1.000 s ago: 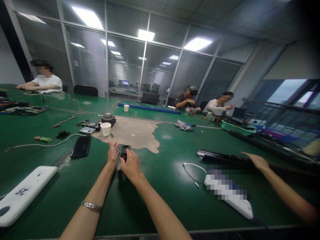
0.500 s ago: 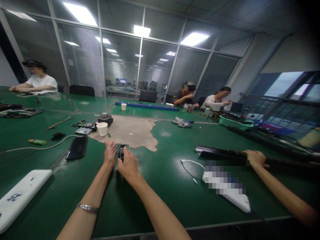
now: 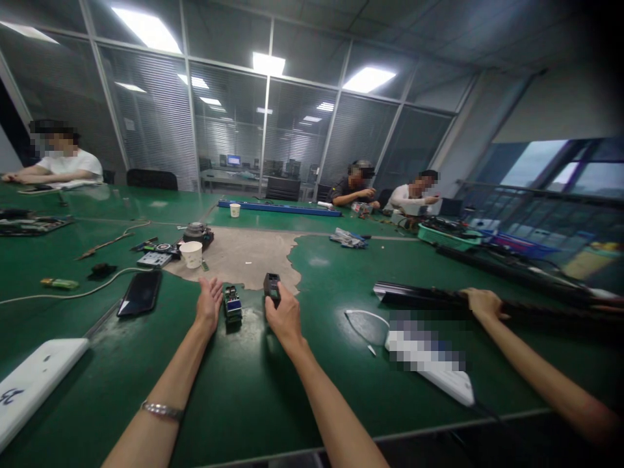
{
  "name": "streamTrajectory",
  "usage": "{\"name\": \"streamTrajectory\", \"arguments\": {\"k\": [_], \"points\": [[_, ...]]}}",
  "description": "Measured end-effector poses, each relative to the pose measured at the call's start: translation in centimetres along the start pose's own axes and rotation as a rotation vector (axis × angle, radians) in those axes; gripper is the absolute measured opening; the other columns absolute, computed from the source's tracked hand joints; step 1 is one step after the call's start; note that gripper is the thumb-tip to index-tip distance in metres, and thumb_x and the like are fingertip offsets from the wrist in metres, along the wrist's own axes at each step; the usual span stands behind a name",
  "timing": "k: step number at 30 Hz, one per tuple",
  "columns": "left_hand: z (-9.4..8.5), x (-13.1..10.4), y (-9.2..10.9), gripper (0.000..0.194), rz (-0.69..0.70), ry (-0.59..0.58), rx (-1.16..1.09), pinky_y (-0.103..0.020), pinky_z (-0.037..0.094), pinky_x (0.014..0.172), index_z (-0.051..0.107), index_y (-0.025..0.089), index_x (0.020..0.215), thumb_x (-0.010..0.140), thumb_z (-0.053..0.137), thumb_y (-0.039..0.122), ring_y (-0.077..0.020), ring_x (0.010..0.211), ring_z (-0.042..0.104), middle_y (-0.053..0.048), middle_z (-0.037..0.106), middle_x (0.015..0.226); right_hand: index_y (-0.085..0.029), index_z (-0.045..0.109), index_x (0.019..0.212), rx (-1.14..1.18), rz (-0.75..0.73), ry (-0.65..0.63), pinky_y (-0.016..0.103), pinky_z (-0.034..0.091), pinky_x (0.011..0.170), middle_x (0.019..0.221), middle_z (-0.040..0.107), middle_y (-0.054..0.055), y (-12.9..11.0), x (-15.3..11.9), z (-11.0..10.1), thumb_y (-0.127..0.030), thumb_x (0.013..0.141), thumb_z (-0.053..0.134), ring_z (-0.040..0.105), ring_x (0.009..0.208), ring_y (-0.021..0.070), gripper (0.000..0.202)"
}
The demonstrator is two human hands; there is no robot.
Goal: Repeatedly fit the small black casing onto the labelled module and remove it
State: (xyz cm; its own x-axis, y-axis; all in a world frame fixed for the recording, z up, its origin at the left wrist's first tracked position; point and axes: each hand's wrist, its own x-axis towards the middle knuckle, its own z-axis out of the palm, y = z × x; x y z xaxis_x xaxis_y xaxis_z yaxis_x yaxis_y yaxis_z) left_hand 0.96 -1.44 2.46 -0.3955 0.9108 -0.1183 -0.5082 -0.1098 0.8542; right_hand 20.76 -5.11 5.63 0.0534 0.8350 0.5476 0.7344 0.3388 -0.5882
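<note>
My right hand (image 3: pixel 286 318) grips a small black housing (image 3: pixel 272 284), held upright just above or on the table; its underside is hidden. My left hand (image 3: pixel 209 302) holds nothing, its fingers stretched out and its edge resting near the tabletop. Between the two hands lies a small green circuit-board module (image 3: pixel 233 307) with a bluish part on top. It sits close beside my left fingers, apart from the black housing. Behind my left hand stands a paper cup (image 3: pixel 191 254) at the edge of a bare, peeled patch (image 3: pixel 244 253).
A smartphone (image 3: pixel 140 294) and a white power bank-like case (image 3: pixel 41 377) lie left. Another person's hand (image 3: pixel 487 304) rests on a long black bar (image 3: pixel 414 292) at right, near a white device with a cable (image 3: pixel 433 374). Several people sit along the far side.
My right hand has moved right, away from my left hand, with the black housing in it. The circuit-board module now shows between my hands. The view has shifted slightly.
</note>
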Motion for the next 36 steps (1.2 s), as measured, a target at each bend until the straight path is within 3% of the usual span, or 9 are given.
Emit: {"name": "streamTrajectory", "arguments": {"k": [4,9,14,20,25,30,36], "points": [[0.2,-0.3,0.0,0.072,-0.009,-0.009,-0.001,-0.035,0.031,0.103,0.047,0.016,0.129,0.084,0.021,0.067,-0.0207,0.126,0.041,-0.017,0.047,0.132,-0.010,0.046,0.128,-0.040,0.031,-0.031,0.030,0.040,0.093,0.119,0.056,0.015,1.6,-1.3,0.5,-0.023,0.081,0.050,0.054,0.108,0.0232,0.049],[0.3,-0.4,-0.1,0.074,-0.012,-0.017,-0.001,-0.035,0.031,0.103,0.045,0.015,0.131,0.083,0.023,0.067,-0.0210,0.126,0.041,-0.017,0.046,0.133,-0.009,0.042,0.132,-0.076,0.043,-0.095,0.034,0.039,0.096,0.124,0.052,0.017,1.7,-2.2,0.9,-0.024,0.080,0.053,0.050,0.114,0.0253,0.055],[0.3,-0.5,-0.3,0.075,0.007,-0.047,-0.001,-0.034,0.029,0.104,0.042,0.013,0.133,0.083,0.024,0.066,-0.0207,0.127,0.040,-0.018,0.045,0.134,-0.009,0.031,0.139,-0.077,0.016,-0.021,0.044,0.032,0.102,0.136,0.040,0.019,1.8,-2.2,1.1,-0.031,0.081,0.055,0.036,0.127,0.0297,0.066],[0.8,-1.0,-0.2,0.074,0.000,-0.074,-0.003,-0.033,0.026,0.106,0.040,0.012,0.135,0.084,0.025,0.065,-0.0195,0.129,0.036,-0.018,0.044,0.135,-0.009,0.043,0.132,-0.023,0.020,-0.102,0.039,0.038,0.098,0.125,0.051,0.018,2.3,-1.6,0.9,-0.022,0.081,0.052,0.048,0.117,0.0260,0.054],[1.1,-1.0,-0.3,0.073,0.010,-0.093,0.003,-0.033,0.024,0.107,0.041,0.013,0.134,0.085,0.025,0.064,-0.0193,0.129,0.035,-0.017,0.042,0.138,-0.010,0.046,0.129,0.097,-0.052,-0.059,0.035,0.037,0.099,0.122,0.055,0.015,-0.9,-1.2,0.7,-0.023,0.083,0.050,0.050,0.114,0.0227,0.048],[0.4,-0.6,0.1,0.076,0.012,-0.070,-0.021,-0.033,0.027,0.106,0.038,0.015,0.136,0.083,0.024,0.067,-0.0196,0.129,0.036,-0.017,0.041,0.138,-0.012,0.046,0.128,0.183,-0.129,-0.093,0.032,0.039,0.096,0.119,0.057,0.013,-5.2,-0.9,2.2,-0.026,0.082,0.053,0.052,0.111,0.0220,0.049],[0.2,-0.2,0.4,0.076,0.008,-0.034,-0.034,-0.031,0.030,0.104,0.039,0.015,0.135,0.083,0.022,0.068,-0.0191,0.128,0.038,-0.017,0.044,0.136,-0.013,0.051,0.121,0.115,-0.122,-0.176,0.031,0.042,0.089,0.108,0.060,0.013,-7.2,-0.8,4.0,-0.027,0.080,0.055,0.056,0.102,0.0226,0.044]]}}
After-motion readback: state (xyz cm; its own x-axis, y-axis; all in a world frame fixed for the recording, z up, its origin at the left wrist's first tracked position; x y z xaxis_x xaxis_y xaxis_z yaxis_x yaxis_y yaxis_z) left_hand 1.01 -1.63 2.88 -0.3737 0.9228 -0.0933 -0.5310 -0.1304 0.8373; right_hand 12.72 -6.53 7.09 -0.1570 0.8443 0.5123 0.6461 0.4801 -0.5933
